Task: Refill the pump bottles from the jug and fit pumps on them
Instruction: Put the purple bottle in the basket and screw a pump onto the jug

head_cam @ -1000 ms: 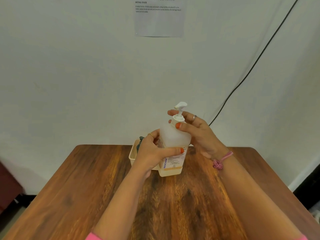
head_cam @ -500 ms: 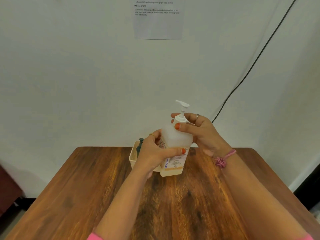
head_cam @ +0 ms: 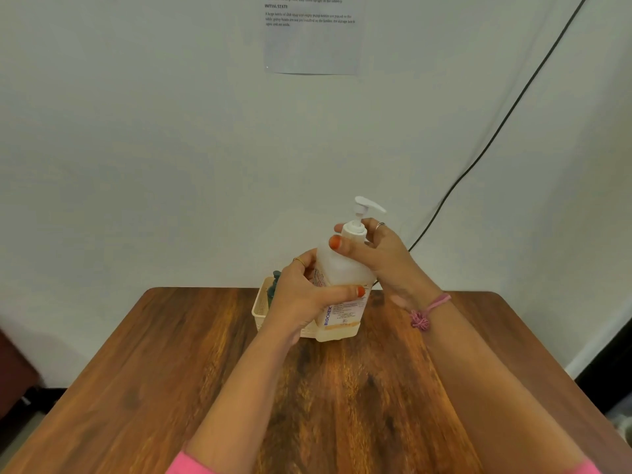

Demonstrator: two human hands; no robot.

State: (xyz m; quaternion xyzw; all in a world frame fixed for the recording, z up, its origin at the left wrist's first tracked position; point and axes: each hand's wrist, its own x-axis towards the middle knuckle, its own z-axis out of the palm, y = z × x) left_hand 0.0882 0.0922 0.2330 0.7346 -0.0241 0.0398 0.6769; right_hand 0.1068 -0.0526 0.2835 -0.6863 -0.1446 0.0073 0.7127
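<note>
Left hand (head_cam: 301, 295) grips bottle (head_cam: 342, 278) body near desk (head_cam: 171, 354) far edge; right hand (head_cam: 379, 254) pinches pump (head_cam: 359, 220) collar.

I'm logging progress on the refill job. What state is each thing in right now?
pump bottle: upright on the table, pump on its neck, a little liquid at the bottom.
pump: nozzle points right.
left hand: grips the bottle's body.
right hand: fingers curled round the pump collar.
basket: behind the bottle, holds a dark bottle.
</note>
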